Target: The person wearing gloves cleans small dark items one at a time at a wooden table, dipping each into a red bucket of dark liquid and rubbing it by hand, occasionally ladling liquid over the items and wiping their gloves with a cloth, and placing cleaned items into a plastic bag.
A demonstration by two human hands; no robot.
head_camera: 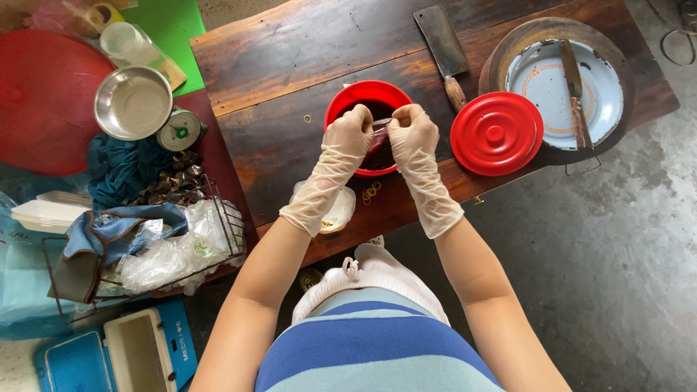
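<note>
Both gloved hands meet over a red bowl [361, 98] of dark contents on a dark wooden table [290, 51]. The left hand [351, 131] and right hand [412, 132] pinch a small clear plastic bag [380, 129] between them. A red lid [496, 133] lies just right of the bowl, a cleaver [444, 43] behind it, and rubber bands [371, 193] near the table's front edge.

Seen from above, a person wears thin, translucent disposable gloves, the loose crinkled cuffs ending partway up each forearm. The left hand [353, 131] and right hand [411, 129] are both fully covered by the plastic. The arms above the cuffs are bare. The top has broad horizontal stripes of deep blue and pale grey-green, with white fabric at the waist.
</note>
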